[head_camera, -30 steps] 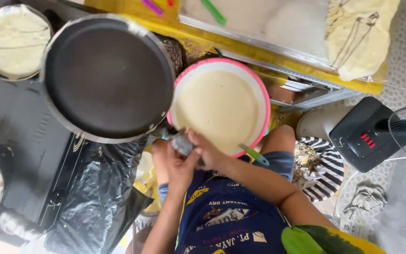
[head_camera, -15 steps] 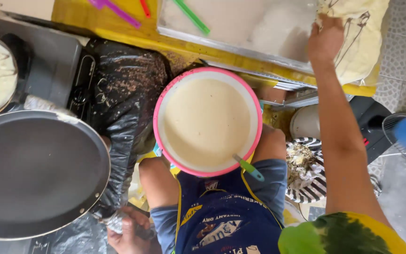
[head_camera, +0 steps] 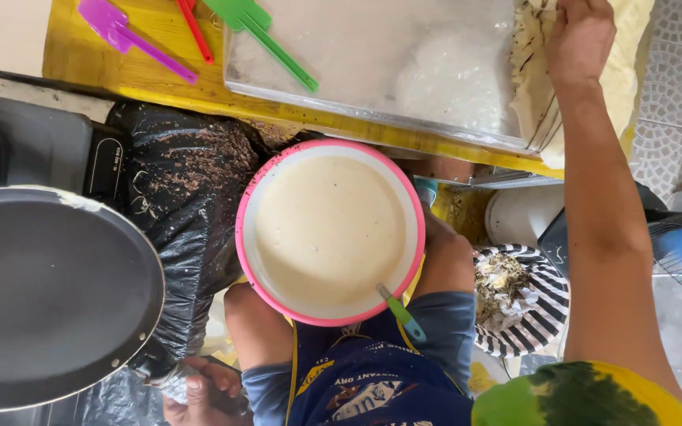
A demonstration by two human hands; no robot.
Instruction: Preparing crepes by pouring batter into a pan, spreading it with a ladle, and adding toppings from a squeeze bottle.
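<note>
1. The left hand (head_camera: 203, 390) sits at the bottom edge of the view, its fingers curled tight around the foil-wrapped handle (head_camera: 174, 383) of a dark frying pan (head_camera: 49, 296).
2. The pan fills the lower left corner and runs off the left and bottom edges. Its right rim lies over a crumpled black plastic sheet (head_camera: 187, 189), close to the pink-rimmed bowl of batter (head_camera: 329, 233) but not touching it.
3. The bowl rests in the person's lap between the knees, with a green-handled utensil (head_camera: 400, 312) leaning out over its lower right rim.
4. The right hand (head_camera: 582, 35) reaches to the top right, fingers bent down onto thin pale sheets (head_camera: 534, 71) stacked at the right end of a metal tray (head_camera: 380, 71); whether it pinches one I cannot tell.
5. The tray lies on a yellow board (head_camera: 120, 75), with purple (head_camera: 124, 31), red (head_camera: 195, 28) and green (head_camera: 258, 31) spatulas to its left.
6. Right of the bowl, a striped dish of scraps (head_camera: 526, 296) crowds the forearm.
7. Compared with half a second earlier, the pan sits a little farther left, the right hand stays on the sheets, and the bowl stays in the lap.
</note>
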